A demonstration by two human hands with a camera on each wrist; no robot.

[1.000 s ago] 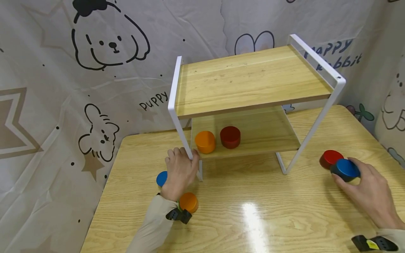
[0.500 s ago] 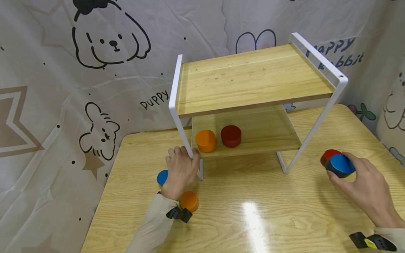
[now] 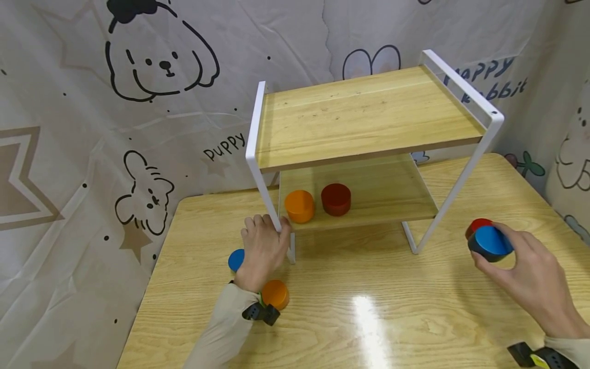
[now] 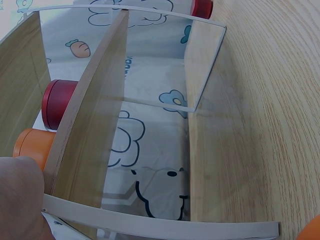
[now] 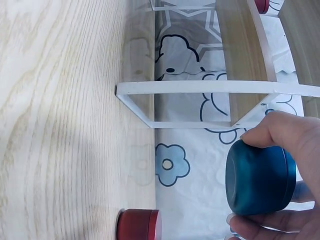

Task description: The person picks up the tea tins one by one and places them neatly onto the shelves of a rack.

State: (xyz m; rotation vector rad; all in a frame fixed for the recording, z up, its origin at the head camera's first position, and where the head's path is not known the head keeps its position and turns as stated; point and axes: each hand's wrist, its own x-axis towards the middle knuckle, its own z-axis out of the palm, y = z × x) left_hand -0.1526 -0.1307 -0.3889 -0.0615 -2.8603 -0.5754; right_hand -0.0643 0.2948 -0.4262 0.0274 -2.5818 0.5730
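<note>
Fingers (image 5: 287,220) of your right grip (image 3: 539,274) pinch the blue cylinder (image 3: 491,243) above the counter (image 3: 415,307), apart from the red cylinder (image 3: 477,224) resting there; your left grip (image 3: 262,248) clasps the white post (image 3: 264,190) near the orange cylinder (image 3: 299,206) on the lower shelf (image 3: 387,202).

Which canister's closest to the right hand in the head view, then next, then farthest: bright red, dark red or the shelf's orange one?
1. Bright red canister: on the table, behind the held blue canister.
2. Dark red canister: on the lower shelf.
3. Orange canister: same shelf, farther left.
</note>
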